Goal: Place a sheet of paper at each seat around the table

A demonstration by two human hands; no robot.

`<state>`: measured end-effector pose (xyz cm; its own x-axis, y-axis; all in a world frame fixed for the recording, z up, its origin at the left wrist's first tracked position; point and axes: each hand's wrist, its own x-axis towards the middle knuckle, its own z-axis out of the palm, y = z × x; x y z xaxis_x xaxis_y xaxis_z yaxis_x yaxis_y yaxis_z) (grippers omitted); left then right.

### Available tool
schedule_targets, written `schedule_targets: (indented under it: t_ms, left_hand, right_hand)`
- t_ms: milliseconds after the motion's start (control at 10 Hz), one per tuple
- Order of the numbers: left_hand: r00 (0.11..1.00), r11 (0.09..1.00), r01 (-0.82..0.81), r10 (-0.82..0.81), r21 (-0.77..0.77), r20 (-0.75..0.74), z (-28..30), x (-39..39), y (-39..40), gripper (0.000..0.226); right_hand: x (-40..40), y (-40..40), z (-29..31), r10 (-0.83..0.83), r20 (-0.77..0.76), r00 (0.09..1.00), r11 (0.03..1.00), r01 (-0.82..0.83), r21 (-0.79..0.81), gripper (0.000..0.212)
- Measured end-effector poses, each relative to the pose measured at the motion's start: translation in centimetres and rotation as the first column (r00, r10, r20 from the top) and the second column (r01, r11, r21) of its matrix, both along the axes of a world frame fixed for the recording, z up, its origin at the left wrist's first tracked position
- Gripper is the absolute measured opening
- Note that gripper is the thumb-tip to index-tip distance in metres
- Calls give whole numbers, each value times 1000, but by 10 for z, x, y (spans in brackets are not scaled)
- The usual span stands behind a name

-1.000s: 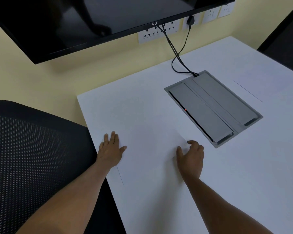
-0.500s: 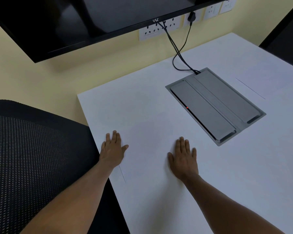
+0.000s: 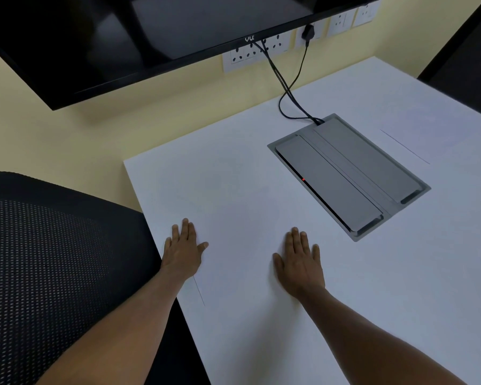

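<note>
Since a second ago, right hand [image 3: 300, 262] uncurled from a bent-finger pose to lie flat, fingers straight and together, palm down on the sheet of paper [image 3: 233, 226]; left hand [image 3: 182, 251] flat as before, palm down, fingers extended, grasping nothing, near the table's [image 3: 345, 315] left edge. Sheet white on white, hard to make out: left edge visible only as a thin dark line running from under the left wrist toward the viewer, just inside the table edge; far edge faint. Black mesh chair [image 3: 53, 259] pushed close against that left edge. Second sheet [image 3: 422, 129] lying at the far right side, marked by one thin edge line, near a dark chair back [image 3: 467, 65]. Bare tabletop open between the hands and to the right of the right hand. Grey cable box [image 3: 347, 176] recessed in the table centre, both lids closed, small red light at its near rim; contents hidden. Black cables [image 3: 289, 90] running from the box's far corner up to wall sockets [image 3: 261, 48] below a dark screen [image 3: 150, 37].
</note>
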<state>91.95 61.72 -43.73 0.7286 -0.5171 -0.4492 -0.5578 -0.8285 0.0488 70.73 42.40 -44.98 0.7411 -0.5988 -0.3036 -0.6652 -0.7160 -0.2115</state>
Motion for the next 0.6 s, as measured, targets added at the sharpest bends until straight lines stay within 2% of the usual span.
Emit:
schedule_targets:
  t_ms: [300, 600]
  left_hand:
    - [999, 993, 16, -11, -121, 39, 14, -3, -4, 67]
    - [982, 948, 137, -92, -289, 163, 71, -19, -47, 65]
  right_hand:
    - [0, -7, 29, -14, 102, 995, 999, 18, -33, 76]
    - [-17, -25, 100, -30, 206, 978, 983, 66, -170, 74]
